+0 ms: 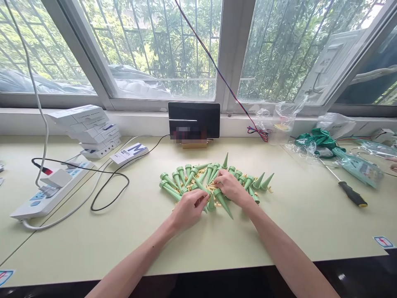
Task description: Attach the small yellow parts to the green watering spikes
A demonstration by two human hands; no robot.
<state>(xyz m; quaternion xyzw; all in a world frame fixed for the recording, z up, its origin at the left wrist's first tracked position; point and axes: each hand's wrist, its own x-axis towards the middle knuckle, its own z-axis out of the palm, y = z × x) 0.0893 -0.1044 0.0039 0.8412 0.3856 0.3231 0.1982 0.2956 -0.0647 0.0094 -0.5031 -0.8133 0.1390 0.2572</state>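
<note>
A pile of green plastic plant-watering spikes (176,179) with ridged caps lies mid-table, with small pale-yellow plastic pieces (218,203) scattered among them. Over the front of the pile, my left hand (189,207) has its thumb and fingertips pinched together beside a green spike; what they grip is too small to make out. My right hand (231,186) reaches into the middle of the pile, fingers bent and closed at the tips. Whatever it pinches is hidden by the fingers. One spike (223,205) points toward me just below my right hand.
A tablet (194,120) on a stand is behind the pile. Leftward are stacked white boxes (88,130), a power strip (51,192) and looping cables. Rightward lie a screwdriver (352,193), green packaging (319,140) and plastic bags. Part of another person's hand (393,165) shows at the right edge.
</note>
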